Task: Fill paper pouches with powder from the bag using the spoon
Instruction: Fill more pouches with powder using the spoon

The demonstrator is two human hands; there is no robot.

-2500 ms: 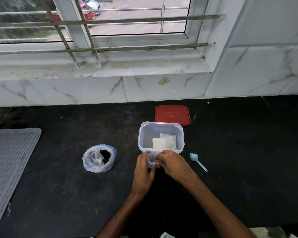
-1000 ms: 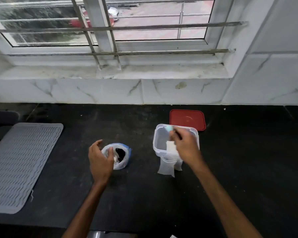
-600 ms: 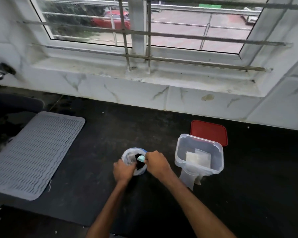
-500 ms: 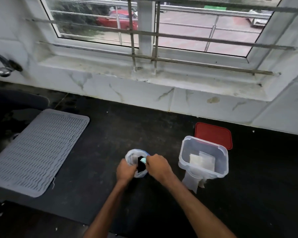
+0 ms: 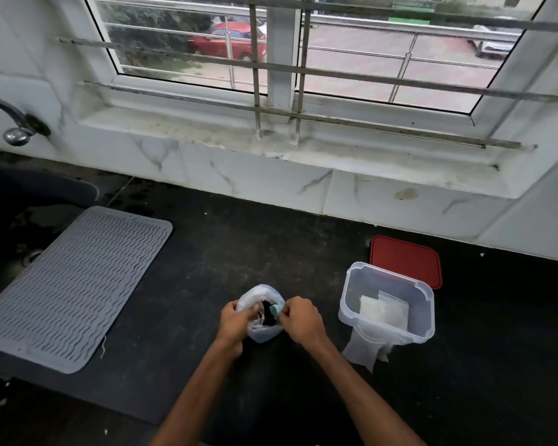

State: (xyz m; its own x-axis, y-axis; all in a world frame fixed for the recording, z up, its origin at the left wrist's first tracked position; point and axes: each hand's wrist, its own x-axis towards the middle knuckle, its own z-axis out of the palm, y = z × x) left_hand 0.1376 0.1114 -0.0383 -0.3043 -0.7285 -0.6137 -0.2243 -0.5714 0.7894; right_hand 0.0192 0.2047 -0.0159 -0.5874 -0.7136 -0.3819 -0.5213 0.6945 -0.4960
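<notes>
Scooping is the step in hand: we see two bare hands meeting at a small clear plastic bag point(image 5: 261, 329) of dark powder point(image 5: 267, 313), which sits on a black counter point(image 5: 207, 259) just in front of the person. The left hand point(image 5: 236, 321) has its fingers pinched together on the bag's left rim, holding the mouth open. The right hand point(image 5: 300, 320) has its fingers closed on a small pale-teal spoon point(image 5: 275, 309), whose bowl sits inside the bag's mouth against the powder. We cannot tell whether the bowl is loaded.

To the right, well apart from the bag, stands an open clear plastic container point(image 5: 386, 304) with flat white pouches point(image 5: 384, 312) lying inside. One more pouch point(image 5: 364, 349) stands propped against its front wall, and we judge it the likely one to fill. A red lid point(image 5: 406, 262) lies behind the container. A grey ribbed mat point(image 5: 71, 284) lies far left.

To do this well, we would keep the rim held wide, dig shallow, lift the spoon level, and carry it slowly across the gap, since loose powder spills easily.
</notes>
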